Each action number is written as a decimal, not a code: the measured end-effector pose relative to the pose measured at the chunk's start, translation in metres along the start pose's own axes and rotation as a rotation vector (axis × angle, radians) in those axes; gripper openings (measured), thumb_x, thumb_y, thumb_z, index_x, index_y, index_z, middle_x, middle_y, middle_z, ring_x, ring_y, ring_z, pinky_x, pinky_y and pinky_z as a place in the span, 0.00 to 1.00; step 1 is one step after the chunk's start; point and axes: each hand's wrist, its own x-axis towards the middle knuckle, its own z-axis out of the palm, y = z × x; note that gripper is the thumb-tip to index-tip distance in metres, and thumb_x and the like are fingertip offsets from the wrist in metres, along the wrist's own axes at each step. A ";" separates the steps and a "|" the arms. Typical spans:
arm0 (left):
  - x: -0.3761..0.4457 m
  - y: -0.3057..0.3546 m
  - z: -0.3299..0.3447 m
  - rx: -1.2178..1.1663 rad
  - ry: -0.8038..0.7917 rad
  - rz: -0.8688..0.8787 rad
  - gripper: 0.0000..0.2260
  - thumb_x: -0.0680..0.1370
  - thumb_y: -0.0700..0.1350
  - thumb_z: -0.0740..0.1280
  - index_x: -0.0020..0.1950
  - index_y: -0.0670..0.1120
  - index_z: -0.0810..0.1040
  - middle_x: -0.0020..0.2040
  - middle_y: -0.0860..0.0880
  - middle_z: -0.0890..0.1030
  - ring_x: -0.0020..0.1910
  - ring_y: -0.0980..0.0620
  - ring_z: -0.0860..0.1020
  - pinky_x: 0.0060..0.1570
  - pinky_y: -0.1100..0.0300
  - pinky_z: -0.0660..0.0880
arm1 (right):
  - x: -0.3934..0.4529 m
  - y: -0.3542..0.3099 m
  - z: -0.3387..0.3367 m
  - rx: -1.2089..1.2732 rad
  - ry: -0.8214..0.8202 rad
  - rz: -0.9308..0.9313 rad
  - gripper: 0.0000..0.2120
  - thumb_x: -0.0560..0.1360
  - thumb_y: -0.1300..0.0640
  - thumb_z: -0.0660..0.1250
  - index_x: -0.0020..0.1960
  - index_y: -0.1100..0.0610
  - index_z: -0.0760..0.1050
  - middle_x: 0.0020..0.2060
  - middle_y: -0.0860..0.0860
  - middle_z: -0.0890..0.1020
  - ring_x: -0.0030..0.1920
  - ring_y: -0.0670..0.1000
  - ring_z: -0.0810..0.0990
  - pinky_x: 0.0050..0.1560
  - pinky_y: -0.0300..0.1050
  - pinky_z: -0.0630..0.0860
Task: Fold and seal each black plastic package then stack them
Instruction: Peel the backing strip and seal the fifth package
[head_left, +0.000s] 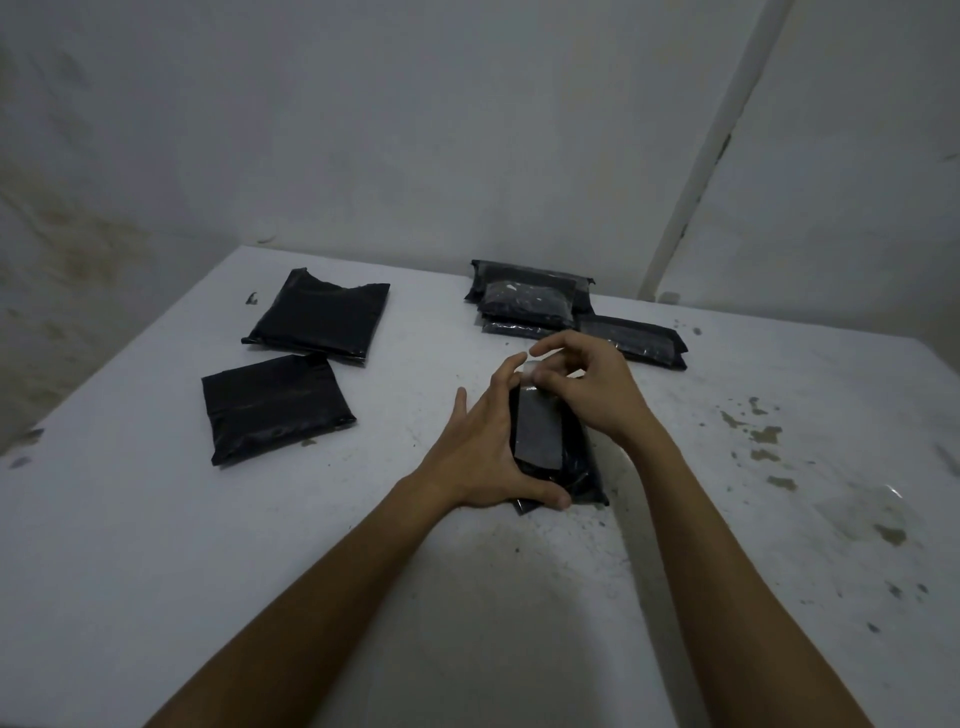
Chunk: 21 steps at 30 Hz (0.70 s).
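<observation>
- Far left on the table (156, 519) I see two flat black packages (317, 317), unfolded.
- My left hand (483, 457) spans the folded package (550, 457) at centre, thumb curled round its near edge.
- My right hand (587, 384) pinches something pale at its far end; I can't identify it.
- Far right, stacked packages (524, 299), partly hidden.

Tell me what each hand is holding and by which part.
Left hand grips the folded black package along its left edge and near corner. Right hand pinches the clear tape strip at the package's far end.
</observation>
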 end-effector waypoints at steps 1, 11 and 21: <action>0.000 0.000 0.000 0.001 -0.001 -0.002 0.66 0.61 0.68 0.81 0.81 0.59 0.34 0.82 0.52 0.61 0.80 0.46 0.62 0.80 0.37 0.40 | 0.000 -0.002 -0.002 0.044 -0.014 0.001 0.09 0.75 0.61 0.75 0.54 0.54 0.82 0.40 0.51 0.87 0.44 0.52 0.84 0.48 0.42 0.81; 0.001 -0.002 0.000 0.012 0.001 0.001 0.67 0.62 0.68 0.81 0.80 0.60 0.31 0.82 0.54 0.60 0.81 0.45 0.61 0.80 0.34 0.41 | -0.022 -0.031 -0.034 0.425 -0.184 0.001 0.19 0.78 0.70 0.68 0.66 0.58 0.73 0.43 0.59 0.83 0.45 0.58 0.84 0.44 0.47 0.83; -0.001 -0.003 0.000 0.004 -0.004 0.002 0.52 0.65 0.63 0.81 0.75 0.50 0.52 0.67 0.58 0.62 0.66 0.53 0.68 0.80 0.38 0.49 | -0.029 -0.048 -0.040 0.446 -0.363 0.124 0.27 0.73 0.63 0.72 0.70 0.51 0.71 0.40 0.57 0.83 0.39 0.55 0.82 0.36 0.46 0.80</action>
